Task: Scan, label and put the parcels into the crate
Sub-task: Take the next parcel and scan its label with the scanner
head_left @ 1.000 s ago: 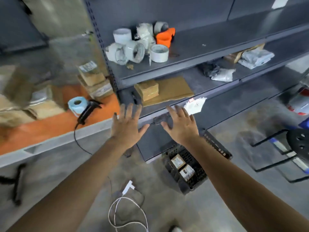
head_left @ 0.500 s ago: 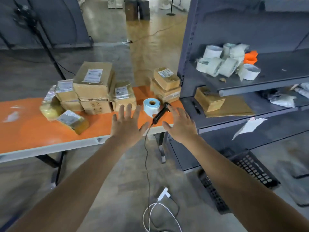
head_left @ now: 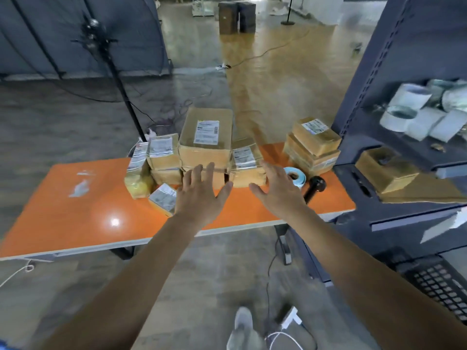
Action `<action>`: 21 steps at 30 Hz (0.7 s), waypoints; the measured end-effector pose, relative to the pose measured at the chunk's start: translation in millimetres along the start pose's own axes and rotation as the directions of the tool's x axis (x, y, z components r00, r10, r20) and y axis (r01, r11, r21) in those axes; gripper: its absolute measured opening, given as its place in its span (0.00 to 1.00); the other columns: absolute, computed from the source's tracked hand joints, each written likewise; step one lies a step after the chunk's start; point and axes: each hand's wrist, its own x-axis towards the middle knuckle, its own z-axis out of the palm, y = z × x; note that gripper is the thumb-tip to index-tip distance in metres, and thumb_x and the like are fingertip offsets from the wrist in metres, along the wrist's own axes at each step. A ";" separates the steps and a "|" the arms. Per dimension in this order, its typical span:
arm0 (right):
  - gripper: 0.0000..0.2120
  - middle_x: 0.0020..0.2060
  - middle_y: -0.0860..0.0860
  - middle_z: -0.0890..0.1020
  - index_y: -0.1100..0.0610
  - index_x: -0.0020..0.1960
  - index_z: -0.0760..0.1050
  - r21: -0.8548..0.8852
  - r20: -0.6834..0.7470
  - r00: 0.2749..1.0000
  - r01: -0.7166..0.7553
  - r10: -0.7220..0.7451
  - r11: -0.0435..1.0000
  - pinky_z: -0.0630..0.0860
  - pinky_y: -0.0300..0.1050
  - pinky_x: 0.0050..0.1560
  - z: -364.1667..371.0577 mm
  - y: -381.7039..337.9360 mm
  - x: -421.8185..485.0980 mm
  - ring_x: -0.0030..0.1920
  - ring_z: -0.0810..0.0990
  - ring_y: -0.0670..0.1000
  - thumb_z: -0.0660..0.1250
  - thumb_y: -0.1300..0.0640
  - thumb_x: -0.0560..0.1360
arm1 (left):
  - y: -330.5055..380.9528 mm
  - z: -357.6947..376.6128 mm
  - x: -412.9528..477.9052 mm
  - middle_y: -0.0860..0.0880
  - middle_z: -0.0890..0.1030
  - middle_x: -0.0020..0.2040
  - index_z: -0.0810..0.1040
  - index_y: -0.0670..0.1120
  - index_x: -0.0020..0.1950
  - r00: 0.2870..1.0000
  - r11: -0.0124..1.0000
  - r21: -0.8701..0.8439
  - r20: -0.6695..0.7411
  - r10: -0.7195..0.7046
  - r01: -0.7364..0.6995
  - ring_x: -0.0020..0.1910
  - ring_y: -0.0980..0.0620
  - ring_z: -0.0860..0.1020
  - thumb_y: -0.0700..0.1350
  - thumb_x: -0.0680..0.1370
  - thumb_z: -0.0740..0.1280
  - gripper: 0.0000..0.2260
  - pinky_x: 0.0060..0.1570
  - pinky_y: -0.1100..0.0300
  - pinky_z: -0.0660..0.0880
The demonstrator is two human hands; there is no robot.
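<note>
Several brown cardboard parcels with white labels are piled on the orange table (head_left: 75,218); the largest parcel (head_left: 206,137) sits on top in the middle. A second stack of parcels (head_left: 312,145) stands at the table's right end. Between them lie a blue label roll (head_left: 295,175) and a black handheld scanner (head_left: 316,186). My left hand (head_left: 201,193) and my right hand (head_left: 276,190) are stretched out in front of the middle pile, fingers spread, holding nothing. A corner of the black crate (head_left: 439,286) shows on the floor at the lower right.
A dark metal shelf rack (head_left: 358,97) stands right of the table, holding white tape rolls (head_left: 414,114) and a brown box (head_left: 384,170). A black tripod (head_left: 111,72) stands behind the table. Cables and a white plug (head_left: 290,322) lie on the floor by my shoe (head_left: 242,329).
My view has swung left from the shelf and crate to the table. Both hands stay open and now hover in front of the parcel pile.
</note>
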 end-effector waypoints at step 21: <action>0.31 0.74 0.54 0.65 0.44 0.78 0.54 0.213 0.072 0.980 -0.195 0.184 0.957 0.69 0.56 0.65 62.5 -24.2 156.4 0.71 0.68 0.58 0.56 0.36 0.78 | -46.6 18.0 165.1 0.44 0.63 0.73 0.57 0.51 0.77 0.994 0.990 -0.099 -0.016 0.104 -0.105 0.70 0.42 0.62 0.63 0.79 0.52 0.29 0.66 0.46 0.64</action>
